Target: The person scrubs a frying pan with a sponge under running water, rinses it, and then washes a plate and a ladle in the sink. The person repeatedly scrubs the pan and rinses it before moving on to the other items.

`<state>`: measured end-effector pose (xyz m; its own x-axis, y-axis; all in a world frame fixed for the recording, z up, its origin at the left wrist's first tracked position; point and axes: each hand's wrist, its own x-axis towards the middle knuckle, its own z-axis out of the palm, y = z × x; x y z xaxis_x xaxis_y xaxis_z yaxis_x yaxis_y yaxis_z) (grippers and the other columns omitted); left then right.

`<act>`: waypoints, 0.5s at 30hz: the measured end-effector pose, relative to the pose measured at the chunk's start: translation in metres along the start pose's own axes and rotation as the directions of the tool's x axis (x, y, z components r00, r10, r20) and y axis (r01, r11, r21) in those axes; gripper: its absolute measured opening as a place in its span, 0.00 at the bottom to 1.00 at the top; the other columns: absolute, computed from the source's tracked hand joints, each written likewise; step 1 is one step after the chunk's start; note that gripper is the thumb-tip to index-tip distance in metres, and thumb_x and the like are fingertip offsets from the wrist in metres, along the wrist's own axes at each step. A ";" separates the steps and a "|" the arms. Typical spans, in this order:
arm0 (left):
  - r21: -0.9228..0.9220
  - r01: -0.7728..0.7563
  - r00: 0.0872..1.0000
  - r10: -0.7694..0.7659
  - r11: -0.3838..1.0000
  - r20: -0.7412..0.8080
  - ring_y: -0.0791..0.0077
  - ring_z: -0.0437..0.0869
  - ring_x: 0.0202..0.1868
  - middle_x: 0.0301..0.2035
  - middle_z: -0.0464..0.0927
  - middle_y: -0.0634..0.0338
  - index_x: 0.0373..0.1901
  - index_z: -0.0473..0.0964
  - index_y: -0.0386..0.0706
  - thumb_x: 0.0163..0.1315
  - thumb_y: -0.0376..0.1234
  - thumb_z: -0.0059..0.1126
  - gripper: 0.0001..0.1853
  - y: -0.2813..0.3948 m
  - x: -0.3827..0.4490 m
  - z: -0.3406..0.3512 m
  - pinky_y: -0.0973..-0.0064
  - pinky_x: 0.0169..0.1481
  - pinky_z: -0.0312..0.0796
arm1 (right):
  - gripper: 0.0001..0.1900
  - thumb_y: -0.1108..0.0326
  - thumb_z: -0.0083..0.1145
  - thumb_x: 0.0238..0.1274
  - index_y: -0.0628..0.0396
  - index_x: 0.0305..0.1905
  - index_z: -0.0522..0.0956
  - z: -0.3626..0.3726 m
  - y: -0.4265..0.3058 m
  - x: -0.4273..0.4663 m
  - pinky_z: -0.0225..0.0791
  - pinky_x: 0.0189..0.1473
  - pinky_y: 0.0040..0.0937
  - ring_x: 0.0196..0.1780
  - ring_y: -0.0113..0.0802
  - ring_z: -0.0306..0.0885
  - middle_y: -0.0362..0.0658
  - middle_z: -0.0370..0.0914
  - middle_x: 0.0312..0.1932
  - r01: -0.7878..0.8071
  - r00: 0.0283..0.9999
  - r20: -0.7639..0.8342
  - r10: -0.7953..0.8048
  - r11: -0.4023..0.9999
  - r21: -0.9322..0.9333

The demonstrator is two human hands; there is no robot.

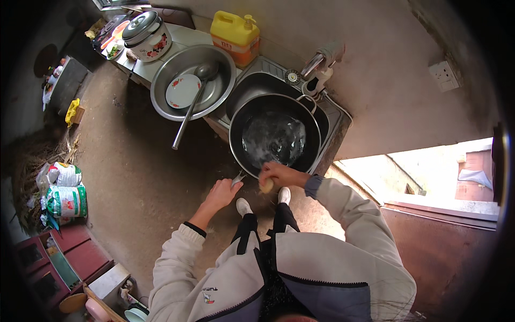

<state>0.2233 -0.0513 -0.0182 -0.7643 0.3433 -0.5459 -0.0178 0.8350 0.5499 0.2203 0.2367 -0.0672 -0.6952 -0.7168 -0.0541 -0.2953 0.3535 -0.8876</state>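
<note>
A dark wok point(257, 108) rests over the sink point(251, 86), with water pooled in its bottom. My left hand point(219, 194) grips the wok's long handle point(238, 178) at the near left. At the near rim, my right hand point(280, 174) holds a yellowish scrubber point(266, 186), which hangs just outside the wok. The scrubber's exact kind is blurred. On the wok's far right side is a small metal loop handle point(309, 100).
Left of the sink stands a metal basin point(159, 102) with a flowered plate point(183, 91) and a ladle point(187, 120) jutting outward. Behind are a yellow detergent jug point(235, 38), a floral pot point(149, 42) and a cloth-wrapped faucet point(316, 64). Packed bags point(66, 197) lie on the floor.
</note>
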 end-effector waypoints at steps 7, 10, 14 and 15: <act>-0.036 0.009 0.999 -0.011 0.999 -0.048 0.36 0.81 0.48 0.38 0.82 0.34 0.38 0.80 0.31 0.70 0.55 0.53 0.31 -0.004 -0.004 0.012 0.47 0.52 0.73 | 0.24 0.82 0.58 0.48 0.36 0.46 0.86 -0.093 0.015 -0.029 0.68 0.57 0.44 0.55 0.47 0.71 0.44 0.73 0.44 -0.158 0.982 0.040 0.184 0.920 -0.360; -0.010 0.030 0.998 -0.030 1.000 -0.051 0.36 0.83 0.45 0.38 0.82 0.34 0.39 0.81 0.32 0.70 0.56 0.52 0.31 -0.002 -0.005 0.014 0.47 0.50 0.75 | 0.31 0.81 0.58 0.48 0.35 0.57 0.82 -0.112 0.059 0.005 0.69 0.58 0.46 0.57 0.49 0.72 0.46 0.73 0.48 -0.292 0.941 -0.302 0.155 0.823 -0.487; 0.000 0.067 0.997 -0.067 0.998 -0.034 0.36 0.83 0.44 0.37 0.82 0.35 0.39 0.81 0.32 0.70 0.57 0.52 0.32 0.008 -0.007 0.008 0.47 0.49 0.75 | 0.32 0.80 0.57 0.50 0.36 0.62 0.79 -0.103 0.102 0.032 0.70 0.57 0.47 0.57 0.51 0.72 0.46 0.73 0.51 -0.353 0.922 -0.348 0.170 0.739 -0.573; 0.013 0.070 0.997 -0.070 0.997 -0.036 0.36 0.83 0.44 0.36 0.82 0.35 0.39 0.81 0.32 0.70 0.57 0.52 0.32 0.010 -0.008 0.006 0.47 0.49 0.75 | 0.32 0.80 0.57 0.51 0.37 0.63 0.78 -0.104 0.105 0.036 0.70 0.58 0.47 0.57 0.51 0.72 0.46 0.73 0.52 -0.429 0.902 -0.295 0.314 0.717 -0.549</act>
<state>0.2335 -0.0428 -0.0121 -0.7840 0.2684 -0.5597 -0.0628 0.8628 0.5016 0.0960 0.3111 -0.1150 -0.9136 -0.3582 -0.1925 -0.2731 0.8912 -0.3622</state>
